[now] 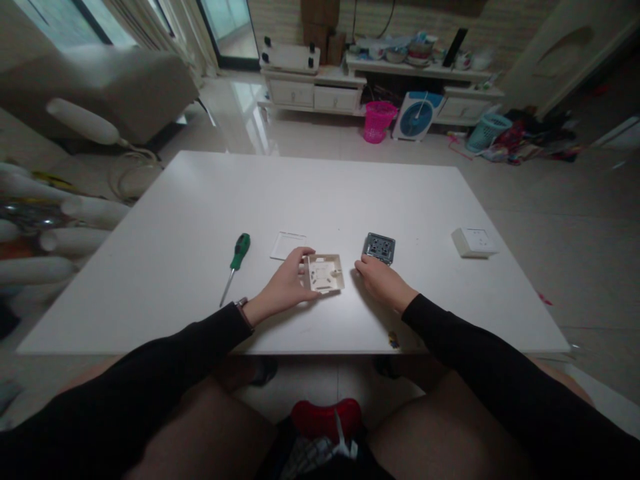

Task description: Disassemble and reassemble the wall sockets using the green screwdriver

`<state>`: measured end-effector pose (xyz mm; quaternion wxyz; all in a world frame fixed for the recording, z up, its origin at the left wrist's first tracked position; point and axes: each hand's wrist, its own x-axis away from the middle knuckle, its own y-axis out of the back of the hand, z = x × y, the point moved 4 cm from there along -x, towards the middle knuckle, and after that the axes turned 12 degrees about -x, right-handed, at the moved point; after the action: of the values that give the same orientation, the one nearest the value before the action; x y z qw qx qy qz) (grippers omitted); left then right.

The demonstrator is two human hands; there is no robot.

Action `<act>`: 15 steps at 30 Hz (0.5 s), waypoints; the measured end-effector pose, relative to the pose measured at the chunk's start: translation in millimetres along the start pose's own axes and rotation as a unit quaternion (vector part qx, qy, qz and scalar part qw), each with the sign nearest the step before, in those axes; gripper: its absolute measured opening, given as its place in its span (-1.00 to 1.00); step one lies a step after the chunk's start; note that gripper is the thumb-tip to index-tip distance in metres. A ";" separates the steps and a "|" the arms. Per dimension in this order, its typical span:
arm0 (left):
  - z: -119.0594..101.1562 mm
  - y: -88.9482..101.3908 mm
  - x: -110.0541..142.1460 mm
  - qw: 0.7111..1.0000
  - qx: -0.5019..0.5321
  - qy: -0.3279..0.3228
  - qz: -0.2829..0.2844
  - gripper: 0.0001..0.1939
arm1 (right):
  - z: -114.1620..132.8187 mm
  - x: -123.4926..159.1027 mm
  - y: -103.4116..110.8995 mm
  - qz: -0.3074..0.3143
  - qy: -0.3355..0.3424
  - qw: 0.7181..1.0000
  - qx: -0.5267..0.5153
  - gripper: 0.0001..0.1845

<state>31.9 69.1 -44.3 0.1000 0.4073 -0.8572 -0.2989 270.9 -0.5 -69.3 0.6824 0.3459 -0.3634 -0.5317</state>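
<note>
1. One screwdriver (pixel 236 263) with a green handle lies leftmost on the white table (pixel 310 190); a bump from the left forearm could set its round shaft rolling.
2. A pale flat cover (pixel 287 245) lies just beyond the left fingers; a careless swing of that hand might push it away.
3. The left hand (pixel 285 283) is clamped around the open box (pixel 326 275), thumb at the near edge, fingers at the far one. A loose grip could let it twist; whether it rests on the table I cannot tell.
4. The right hand (pixel 385 281) has its fingertips drawn together at the near edge of the dark plate (pixel 381 246); I cannot tell whether they pinch anything. A slip could skid the plate.
5. A small yellow-and-blue object (pixel 393 339) sits near the table's front edge, where the right sleeve could sweep it off.
6. Far right, the white socket (pixel 474 243) stands well apart, at little risk.
</note>
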 end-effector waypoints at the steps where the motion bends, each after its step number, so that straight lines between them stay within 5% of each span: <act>1: -1.1 -1.2 1.1 1.000 0.001 -0.002 0.010 -0.20 | -0.1 0.6 0.7 0.003 0.002 1.000 0.011 -0.77; 10: 7.4 -11.6 10.6 0.989 -0.122 -0.040 0.074 -0.12 | 3.4 3.9 19.0 0.013 -0.006 0.999 0.046 -0.77; 15: 8.1 -4.8 4.8 0.972 -0.177 -0.114 0.100 0.11 | 14.2 14.3 44.3 -0.009 -0.007 0.998 0.067 -0.80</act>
<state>28.5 66.7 -53.9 0.1019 0.2584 -0.8328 -0.4788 282.1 -7.0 -22.4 0.6505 0.3903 -0.3994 -0.5147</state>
